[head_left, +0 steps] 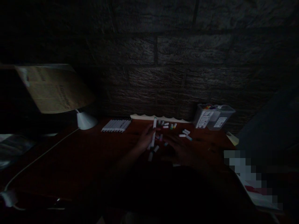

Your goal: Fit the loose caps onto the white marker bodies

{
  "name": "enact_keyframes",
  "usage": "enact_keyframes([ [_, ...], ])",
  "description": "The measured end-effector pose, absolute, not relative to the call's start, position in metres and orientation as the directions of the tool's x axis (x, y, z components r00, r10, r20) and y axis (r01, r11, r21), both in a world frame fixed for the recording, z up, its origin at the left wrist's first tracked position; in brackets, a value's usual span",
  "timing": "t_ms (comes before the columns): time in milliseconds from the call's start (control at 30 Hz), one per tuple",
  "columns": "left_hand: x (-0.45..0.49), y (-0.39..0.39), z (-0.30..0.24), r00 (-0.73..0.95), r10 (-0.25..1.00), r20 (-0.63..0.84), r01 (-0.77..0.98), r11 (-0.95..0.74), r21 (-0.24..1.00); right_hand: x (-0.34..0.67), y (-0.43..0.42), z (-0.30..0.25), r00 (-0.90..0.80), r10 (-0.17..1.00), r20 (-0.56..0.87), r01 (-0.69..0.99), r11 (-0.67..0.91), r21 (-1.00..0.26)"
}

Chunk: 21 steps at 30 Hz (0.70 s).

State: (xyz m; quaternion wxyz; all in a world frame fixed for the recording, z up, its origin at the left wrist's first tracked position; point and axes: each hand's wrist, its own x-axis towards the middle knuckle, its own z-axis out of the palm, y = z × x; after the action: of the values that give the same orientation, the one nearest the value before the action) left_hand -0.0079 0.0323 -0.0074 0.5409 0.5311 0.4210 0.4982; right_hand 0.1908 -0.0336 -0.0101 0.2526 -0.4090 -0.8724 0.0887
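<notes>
The scene is very dark. My left hand point(145, 139) is closed around a white marker point(154, 132) that stands nearly upright over a dark wooden desk point(81, 155). My right hand point(179, 149) rests low on the desk just right of it; its fingers are lost in the gloom. Several loose marker caps point(169, 126) and short white pieces point(185, 134) lie scattered behind and right of my hands. A tidy row of white markers point(116, 125) lies to the left near the wall.
A clear plastic marker case point(213, 116) stands at the back right against the brick wall. A tilted board on a white stand point(85, 119) with a trailing white cable point(35, 161) fills the left. Papers point(257, 193) lie at right.
</notes>
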Motion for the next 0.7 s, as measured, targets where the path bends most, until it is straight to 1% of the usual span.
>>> enact_keyframes([
  [100, -0.011, 0.035, -0.005, 0.137, 0.984, 0.116, -0.086, -0.105, 0.991, 0.194, -0.027, -0.013, -0.424, 0.798, 0.429, 0.721, 0.583, -0.374],
  [167, -0.013, 0.035, -0.001, 0.113, 0.984, 0.141, -0.097, -0.130, 0.987, 0.199, -0.029, -0.005, -0.339, 0.819, 0.462, 0.743, 0.535, -0.402],
  [200, -0.013, 0.034, 0.001, 0.095, 0.984, 0.150, -0.112, -0.140, 0.984, 0.201, -0.033, 0.000, -0.324, 0.823, 0.466, 0.744, 0.526, -0.412],
  [233, -0.013, 0.033, 0.003, 0.078, 0.985, 0.157, -0.130, -0.146, 0.981, 0.201, -0.040, 0.005, -0.332, 0.821, 0.464, 0.736, 0.534, -0.417],
  [267, -0.012, 0.032, 0.005, 0.059, 0.985, 0.163, -0.149, -0.153, 0.977, 0.198, -0.049, 0.009, -0.387, 0.806, 0.449, 0.711, 0.570, -0.411],
  [367, -0.012, 0.028, 0.009, 0.034, 0.986, 0.166, -0.171, -0.158, 0.973, 0.175, -0.078, 0.006, -0.579, 0.711, 0.399, 0.620, 0.702, -0.352],
  [400, -0.011, 0.027, 0.010, 0.039, 0.986, 0.160, -0.165, -0.152, 0.975, 0.163, -0.086, 0.000, -0.597, 0.690, 0.409, 0.606, 0.722, -0.334],
  [500, -0.011, 0.028, 0.007, 0.048, 0.986, 0.161, -0.165, -0.151, 0.975, 0.131, -0.095, -0.018, -0.597, 0.683, 0.421, 0.606, 0.728, -0.320],
  [600, -0.009, 0.030, 0.004, 0.045, 0.984, 0.175, -0.212, -0.162, 0.964, 0.122, -0.089, -0.018, -0.594, 0.683, 0.426, 0.612, 0.727, -0.312],
  [700, -0.008, 0.032, 0.005, 0.072, 0.986, 0.152, -0.277, -0.127, 0.952, 0.132, -0.082, -0.004, -0.503, 0.718, 0.482, 0.606, 0.690, -0.395],
])
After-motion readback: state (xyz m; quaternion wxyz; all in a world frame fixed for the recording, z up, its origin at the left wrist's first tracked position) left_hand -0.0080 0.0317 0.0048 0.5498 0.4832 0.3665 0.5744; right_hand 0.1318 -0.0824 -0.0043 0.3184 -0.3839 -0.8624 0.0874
